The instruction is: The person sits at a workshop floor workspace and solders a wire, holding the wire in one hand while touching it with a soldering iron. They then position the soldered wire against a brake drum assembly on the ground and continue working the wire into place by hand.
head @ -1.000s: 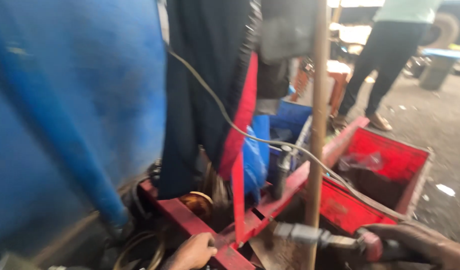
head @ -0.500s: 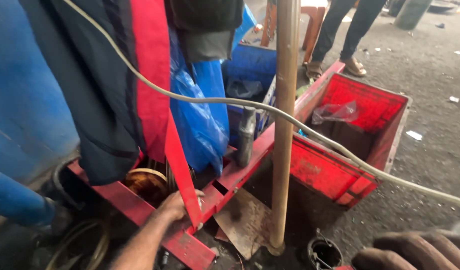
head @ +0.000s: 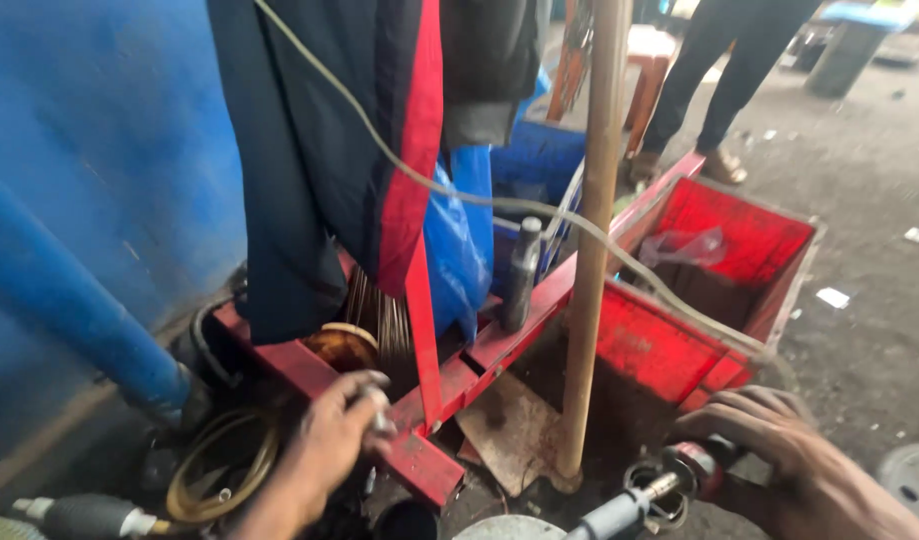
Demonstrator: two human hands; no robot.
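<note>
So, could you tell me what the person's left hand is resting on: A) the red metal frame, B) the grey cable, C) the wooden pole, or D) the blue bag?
A: the left hand lies on the red metal frame, pinching something small and metallic, clear of the wooden pole.

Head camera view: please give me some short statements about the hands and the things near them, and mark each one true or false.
1. The left hand pinches a small silver metal part in its fingers. True.
2. The right hand lies empty on the ground. False: it grips a red-and-grey handled tool.
3. The open red metal box stands right of the tan wooden pole. True.
4. The hanging plastic bag is yellow. False: it is blue.
</note>
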